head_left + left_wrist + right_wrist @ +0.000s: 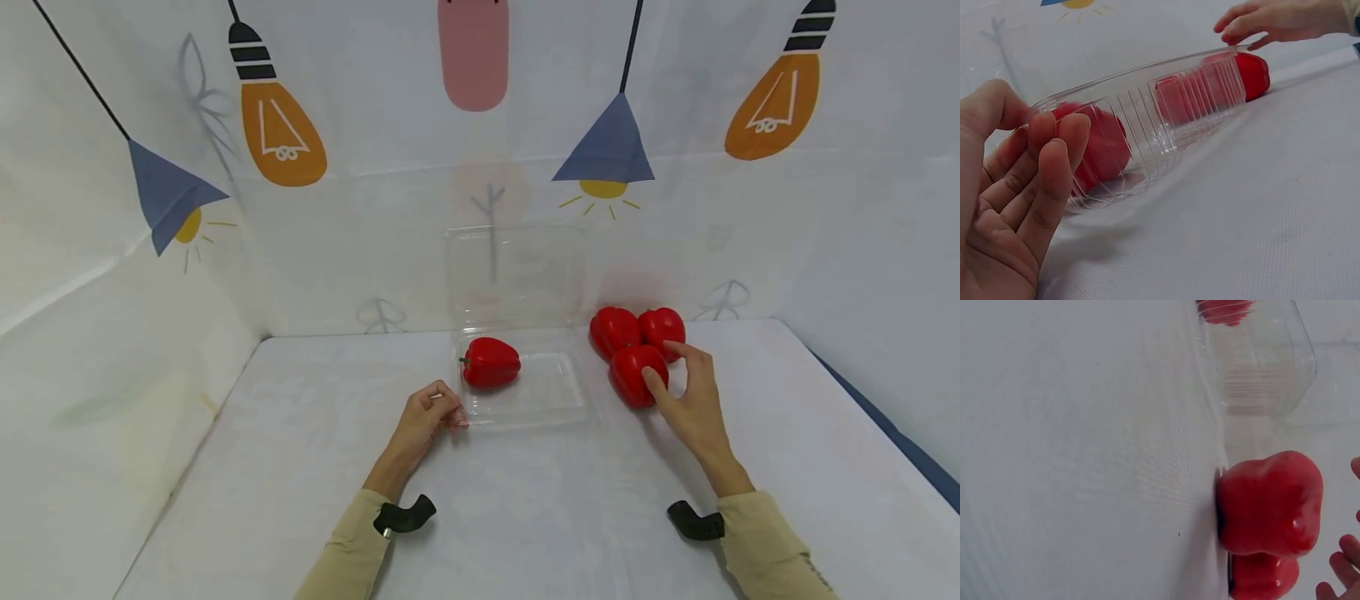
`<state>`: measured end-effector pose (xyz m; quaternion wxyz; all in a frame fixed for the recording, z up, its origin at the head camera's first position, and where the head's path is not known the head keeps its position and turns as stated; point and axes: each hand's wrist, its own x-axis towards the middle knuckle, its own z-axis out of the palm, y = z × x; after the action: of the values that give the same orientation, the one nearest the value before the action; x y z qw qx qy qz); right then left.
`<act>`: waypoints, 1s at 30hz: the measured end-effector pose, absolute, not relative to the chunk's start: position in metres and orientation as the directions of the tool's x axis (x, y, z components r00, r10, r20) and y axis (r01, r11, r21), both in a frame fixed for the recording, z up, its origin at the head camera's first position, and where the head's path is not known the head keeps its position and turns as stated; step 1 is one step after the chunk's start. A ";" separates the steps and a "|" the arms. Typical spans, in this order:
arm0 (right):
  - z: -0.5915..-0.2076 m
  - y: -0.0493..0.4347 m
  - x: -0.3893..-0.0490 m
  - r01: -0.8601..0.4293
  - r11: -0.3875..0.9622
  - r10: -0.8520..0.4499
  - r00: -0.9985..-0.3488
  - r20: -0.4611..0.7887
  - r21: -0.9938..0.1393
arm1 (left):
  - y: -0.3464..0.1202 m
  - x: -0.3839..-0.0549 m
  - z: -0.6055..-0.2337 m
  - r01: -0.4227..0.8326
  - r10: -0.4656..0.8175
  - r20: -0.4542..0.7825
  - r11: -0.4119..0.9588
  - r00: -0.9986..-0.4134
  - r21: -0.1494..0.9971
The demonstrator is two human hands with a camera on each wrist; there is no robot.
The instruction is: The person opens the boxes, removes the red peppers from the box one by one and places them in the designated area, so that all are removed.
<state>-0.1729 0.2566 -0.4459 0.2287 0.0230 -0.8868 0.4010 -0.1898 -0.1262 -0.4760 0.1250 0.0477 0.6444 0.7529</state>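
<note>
A clear plastic clamshell container (551, 383) lies on the table with its lid (517, 275) raised at the back. One red bell pepper (491, 363) lies on its side in the left part of the tray. My left hand (426, 421) pinches the tray's front left corner, as the left wrist view also shows. To the right of the container, three more red bell peppers sit grouped: a front one (632, 379), a back left one (612, 329) and a back right one (662, 323). My right hand (693, 408) hovers around the front pepper, fingers spread and apart from it in the right wrist view.
A white cloth covers the table (525, 517). Behind it hangs a white backdrop (375, 225) printed with lamps and bulbs, close to the lid and the peppers. Black camera mounts (405, 515) sit at both wrists.
</note>
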 end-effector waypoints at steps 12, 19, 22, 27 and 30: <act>-0.440 0.227 -0.178 -0.409 0.667 0.002 -0.835 0.550 -0.623 | -0.127 -0.189 -0.476 -0.109 0.258 -0.073 -0.128 -0.963 0.986; -0.439 0.205 -0.181 -0.468 0.581 -0.097 -0.852 0.514 -0.666 | -0.124 -0.187 -0.475 -0.097 0.236 -0.064 -0.133 -0.970 0.986; -0.437 0.194 -0.183 -0.462 0.534 -0.128 -0.872 0.473 -0.708 | -0.124 -0.187 -0.475 -0.100 0.233 -0.067 -0.132 -0.970 0.986; -0.437 0.177 -0.189 -0.446 0.530 -0.167 -0.889 0.427 -0.722 | -0.124 -0.188 -0.477 -0.087 0.246 -0.053 -0.130 -0.968 0.988; -0.437 0.169 -0.191 -0.464 0.531 -0.203 -0.882 0.425 -0.709 | -0.124 -0.188 -0.478 -0.068 0.257 -0.033 -0.130 -0.966 0.989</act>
<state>-0.1913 0.1685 -0.4367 0.1469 0.1933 -0.8624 0.4441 -0.1882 -0.1244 -0.4779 0.1087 0.0726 0.6507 0.7480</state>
